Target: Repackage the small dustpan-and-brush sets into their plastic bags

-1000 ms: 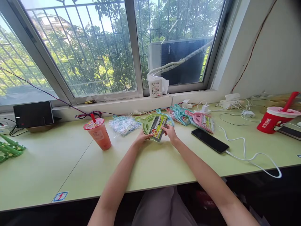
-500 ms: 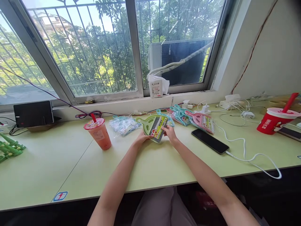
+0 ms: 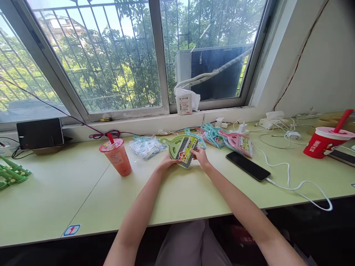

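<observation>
A green dustpan-and-brush set (image 3: pixel 181 148) with a printed label is tilted up above the table, its handle pointing to the upper left. My left hand (image 3: pixel 166 162) grips its lower left edge. On the right edge, my right hand (image 3: pixel 200 156) has its fingers closed on the set. Just behind lies a blue set (image 3: pixel 200 142), partly covered by the green one. More packed sets, teal (image 3: pixel 212 135) and pink (image 3: pixel 237 142), lie to the right. Clear plastic packets (image 3: pixel 146 146) rest to the left.
A pink drink cup (image 3: pixel 118 159) stands at left, near a black tablet (image 3: pixel 40 133). A black phone (image 3: pixel 247 166) with a white cable (image 3: pixel 288 173) lies right of my hands. At far right stands a red cup (image 3: pixel 318 144). Green objects (image 3: pixel 12 173) sit at far left.
</observation>
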Tool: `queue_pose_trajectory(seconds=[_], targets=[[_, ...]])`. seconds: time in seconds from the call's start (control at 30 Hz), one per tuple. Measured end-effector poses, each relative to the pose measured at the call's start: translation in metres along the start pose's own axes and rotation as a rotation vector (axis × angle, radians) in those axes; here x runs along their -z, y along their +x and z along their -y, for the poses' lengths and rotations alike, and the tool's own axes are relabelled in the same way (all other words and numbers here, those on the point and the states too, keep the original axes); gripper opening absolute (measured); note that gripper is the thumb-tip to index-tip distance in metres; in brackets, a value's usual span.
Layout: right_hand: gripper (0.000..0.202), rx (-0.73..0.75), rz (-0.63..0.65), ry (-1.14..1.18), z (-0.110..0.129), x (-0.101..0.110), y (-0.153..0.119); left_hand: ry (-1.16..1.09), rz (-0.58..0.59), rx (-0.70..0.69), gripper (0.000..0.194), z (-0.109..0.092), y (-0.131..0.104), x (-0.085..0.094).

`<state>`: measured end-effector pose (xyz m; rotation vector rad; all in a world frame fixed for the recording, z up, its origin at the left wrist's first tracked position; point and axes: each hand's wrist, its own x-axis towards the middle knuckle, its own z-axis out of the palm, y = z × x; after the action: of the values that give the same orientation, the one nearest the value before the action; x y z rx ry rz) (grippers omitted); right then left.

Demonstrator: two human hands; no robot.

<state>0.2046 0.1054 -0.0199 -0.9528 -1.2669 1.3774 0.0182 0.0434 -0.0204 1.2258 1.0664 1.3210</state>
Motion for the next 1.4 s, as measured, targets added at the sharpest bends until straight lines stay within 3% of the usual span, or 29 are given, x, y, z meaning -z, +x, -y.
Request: queue_pose_trajectory(seconds=[0.57, 0.8, 0.9, 1.03, 1.1, 1.27, 1.4], targets=[[0.039, -0.001, 0.000, 0.010, 0.000, -0.003, 0.000, -0.002, -0.028, -0.063, 0.074, 0.009, 0.002, 0.002], [0.042, 0.007, 0.002, 0.016, -0.004, 0.000, 0.001, 0.068, -0.043, 0.034, 0.077, 0.004, -0.001, 0.002], [0.043, 0.007, 0.009, 0.011, -0.004, 0.003, 0.003, 0.087, -0.066, 0.060, 0.070, 0.000, -0.003, 0.001], [0.046, 0.010, 0.007, 0.038, -0.002, 0.007, 0.007, 0.070, -0.136, -0.006, 0.058, -0.005, 0.002, 0.004], [0.048, 0.012, -0.003, 0.050, 0.000, 0.009, 0.009, 0.220, -0.235, -0.065, 0.051, -0.008, 0.002, 0.011], [0.044, 0.022, -0.017, 0.031, 0.001, 0.013, 0.010, 1.007, -0.626, -0.274, 0.027, -0.014, -0.009, 0.039], [0.041, 0.011, -0.044, 0.039, -0.001, 0.015, 0.011, 1.387, -0.811, -0.252, 0.031, -0.015, -0.016, 0.059]])
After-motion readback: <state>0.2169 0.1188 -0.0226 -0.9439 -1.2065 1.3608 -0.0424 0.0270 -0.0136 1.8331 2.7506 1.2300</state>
